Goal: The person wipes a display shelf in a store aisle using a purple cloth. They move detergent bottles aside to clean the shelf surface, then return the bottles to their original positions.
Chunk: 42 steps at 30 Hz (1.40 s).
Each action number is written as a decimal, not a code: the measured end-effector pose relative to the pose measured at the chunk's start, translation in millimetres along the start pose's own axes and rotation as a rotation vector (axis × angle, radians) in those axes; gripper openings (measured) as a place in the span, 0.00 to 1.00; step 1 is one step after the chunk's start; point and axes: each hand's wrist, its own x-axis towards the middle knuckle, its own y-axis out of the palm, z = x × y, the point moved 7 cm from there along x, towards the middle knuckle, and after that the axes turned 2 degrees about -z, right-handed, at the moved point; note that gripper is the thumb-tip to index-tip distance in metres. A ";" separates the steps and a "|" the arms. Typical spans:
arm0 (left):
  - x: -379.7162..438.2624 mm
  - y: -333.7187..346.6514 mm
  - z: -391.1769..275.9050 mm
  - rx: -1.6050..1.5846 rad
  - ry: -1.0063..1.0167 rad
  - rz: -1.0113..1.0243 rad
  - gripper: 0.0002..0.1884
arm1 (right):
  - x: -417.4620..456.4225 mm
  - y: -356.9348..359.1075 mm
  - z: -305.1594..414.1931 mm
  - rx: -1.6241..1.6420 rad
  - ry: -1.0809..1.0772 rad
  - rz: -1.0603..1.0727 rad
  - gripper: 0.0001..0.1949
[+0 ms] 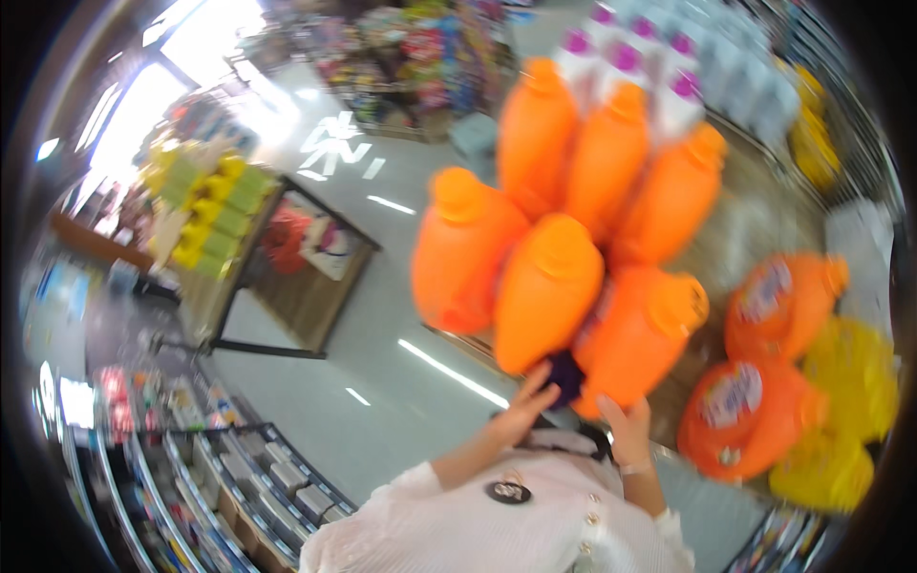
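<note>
A dark purple cloth-like item [564,379] is bunched at the fingers of my left hand [526,410], against the lower part of the orange plastic bottles. My right hand [627,432] grips the base of the nearest orange bottle [637,344], which leans with its cap toward the upper right. Just left of it stands another orange bottle [551,294], and a further one [462,251] is at the group's left end. Behind them several more orange bottles [537,140] stand close together. Blur hides the exact finger contact.
The bottles stand on a wooden display table [766,215]. On its right side are two labelled orange bottles [749,415] and yellow packs [849,379]; white bottles with purple caps [623,68] are behind. A low display stand [308,301] and stocked shelves [236,487] are left across the floor [315,408].
</note>
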 end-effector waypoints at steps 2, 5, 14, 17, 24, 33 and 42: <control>-7.7 -0.2 -8.3 0.361 0.055 -0.082 0.36 | 6.1 -5.5 -8.9 -0.034 0.028 0.001 0.16; 13.3 -22.3 22.3 0.558 0.271 -0.084 0.32 | 6.8 -1.8 2.7 0.016 0.030 0.039 0.17; 49.9 48.6 -0.7 0.411 0.198 0.142 0.26 | -15.3 -59.4 17.9 -0.043 0.019 -0.016 0.20; 63.6 76.4 10.3 0.451 0.107 0.251 0.27 | -30.2 -86.7 21.6 -0.077 0.011 -0.097 0.22; 75.3 137.2 48.9 0.562 0.130 0.403 0.30 | -62.3 -145.4 43.3 -0.019 -0.151 -0.311 0.30; 124.4 122.2 48.4 0.262 -0.027 0.175 0.22 | -77.5 -160.4 47.3 -0.301 -0.141 -0.446 0.28; 126.6 170.6 15.6 1.627 0.914 0.323 0.22 | -126.7 -168.2 114.4 -0.767 -0.258 -0.616 0.08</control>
